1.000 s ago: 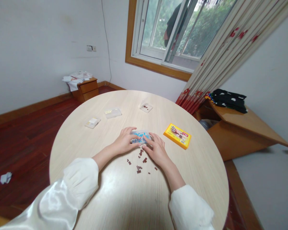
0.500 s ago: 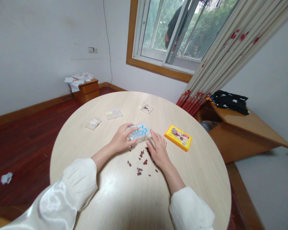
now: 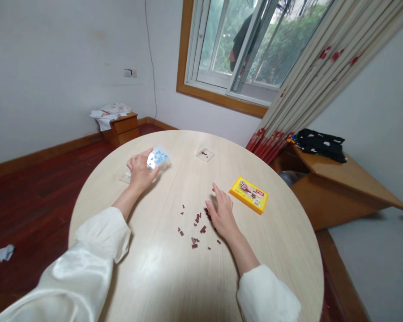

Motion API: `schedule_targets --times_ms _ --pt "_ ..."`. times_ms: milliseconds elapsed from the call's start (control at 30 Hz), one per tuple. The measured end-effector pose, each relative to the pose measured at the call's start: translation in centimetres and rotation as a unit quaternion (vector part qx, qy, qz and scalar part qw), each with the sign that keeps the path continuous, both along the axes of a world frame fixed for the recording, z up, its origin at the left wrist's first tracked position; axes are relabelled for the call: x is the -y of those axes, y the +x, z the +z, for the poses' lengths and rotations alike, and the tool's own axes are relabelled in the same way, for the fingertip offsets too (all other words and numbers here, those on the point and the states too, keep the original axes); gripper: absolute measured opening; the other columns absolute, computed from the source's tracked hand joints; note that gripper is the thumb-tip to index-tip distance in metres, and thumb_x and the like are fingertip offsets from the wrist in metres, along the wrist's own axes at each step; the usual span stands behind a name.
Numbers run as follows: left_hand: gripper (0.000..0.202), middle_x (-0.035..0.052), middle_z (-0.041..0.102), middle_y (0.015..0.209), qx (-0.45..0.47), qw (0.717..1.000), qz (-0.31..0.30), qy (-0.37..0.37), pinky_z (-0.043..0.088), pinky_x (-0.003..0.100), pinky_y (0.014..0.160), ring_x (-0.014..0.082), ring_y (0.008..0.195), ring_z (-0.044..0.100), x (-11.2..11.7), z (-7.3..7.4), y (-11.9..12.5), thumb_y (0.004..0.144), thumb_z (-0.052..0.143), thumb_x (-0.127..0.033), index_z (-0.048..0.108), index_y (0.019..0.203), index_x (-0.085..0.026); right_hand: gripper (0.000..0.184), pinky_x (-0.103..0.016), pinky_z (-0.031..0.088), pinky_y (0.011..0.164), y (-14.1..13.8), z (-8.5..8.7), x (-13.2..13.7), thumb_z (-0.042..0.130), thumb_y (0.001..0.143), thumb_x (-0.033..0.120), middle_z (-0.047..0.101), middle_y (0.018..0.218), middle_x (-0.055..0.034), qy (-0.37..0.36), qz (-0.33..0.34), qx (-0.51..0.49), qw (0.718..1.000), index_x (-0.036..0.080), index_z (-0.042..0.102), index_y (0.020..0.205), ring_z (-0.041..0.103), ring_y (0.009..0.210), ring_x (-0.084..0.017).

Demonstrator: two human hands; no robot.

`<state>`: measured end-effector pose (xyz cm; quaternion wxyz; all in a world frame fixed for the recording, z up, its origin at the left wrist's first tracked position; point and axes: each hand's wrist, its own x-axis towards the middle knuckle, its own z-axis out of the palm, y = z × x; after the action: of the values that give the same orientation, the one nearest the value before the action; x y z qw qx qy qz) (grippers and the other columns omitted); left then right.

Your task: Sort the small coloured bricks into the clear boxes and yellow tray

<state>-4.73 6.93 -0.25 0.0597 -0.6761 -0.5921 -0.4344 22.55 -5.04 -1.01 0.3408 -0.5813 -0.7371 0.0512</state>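
My left hand (image 3: 140, 171) is closed round a clear plastic bag of small blue pieces (image 3: 158, 158) and holds it over the far left part of the round table (image 3: 161, 277). Under that hand, a second clear packet (image 3: 125, 178) peeks out on the table. My right hand (image 3: 220, 210) lies flat with fingers stretched out, beside several small dark red pieces (image 3: 196, 226) scattered on the tabletop.
A yellow box (image 3: 249, 194) lies right of my right hand. A small clear lid with red bits (image 3: 205, 154) sits at the far side. Beyond the table are a wooden nightstand (image 3: 121, 126), a curtain (image 3: 302, 85) and a tilted wooden board (image 3: 345, 174).
My left hand carried the bag of blue pieces from the table's middle to the far left. My right hand let go of it and settled flat by the red pieces.
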Motion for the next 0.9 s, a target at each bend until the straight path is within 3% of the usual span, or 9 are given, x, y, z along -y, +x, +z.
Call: schedule_targets --times_ms 400,733,900 --pt "0.06 0.0142 0.043 0.13 -0.013 0.999 0.016 -0.029 0.025 0.048 0.097 0.0319 0.115 0.035 -0.6 -0.1 -0.5 0.08 0.056 -0.032 0.034 0.135 -0.02 0.054 -0.047 0.032 0.097 -0.1 -0.2 -0.2 0.039 0.09 0.036 0.049 0.124 -0.0112 -0.014 0.008 -0.02 1.0 0.024 0.024 0.14 0.043 0.113 -0.025" --pt "0.042 0.0178 0.04 0.133 -0.047 0.997 -0.003 -0.067 0.027 0.048 0.101 0.0324 0.122 0.034 -1.9 -2.0 -0.9 0.082 0.049 -0.028 0.05 0.122 -0.015 0.051 -0.047 0.032 0.097 0.0 -0.3 -0.2 0.039 0.09 0.035 0.049 0.125 -0.0109 -0.014 0.009 -0.021 1.0 0.025 0.027 0.139 0.044 0.113 -0.025" --pt "0.042 0.0175 0.034 0.136 -0.048 0.998 -0.008 -0.03 0.024 0.052 0.102 0.0346 0.125 0.029 -1.5 -1.5 -0.5 0.079 0.054 -0.029 0.051 0.119 -0.016 0.044 -0.046 0.035 0.093 0.5 0.0 -0.4 0.04 0.089 0.034 0.054 0.117 -0.0115 0.003 -0.016 -0.032 0.999 0.02 0.039 0.131 0.047 0.108 -0.025"
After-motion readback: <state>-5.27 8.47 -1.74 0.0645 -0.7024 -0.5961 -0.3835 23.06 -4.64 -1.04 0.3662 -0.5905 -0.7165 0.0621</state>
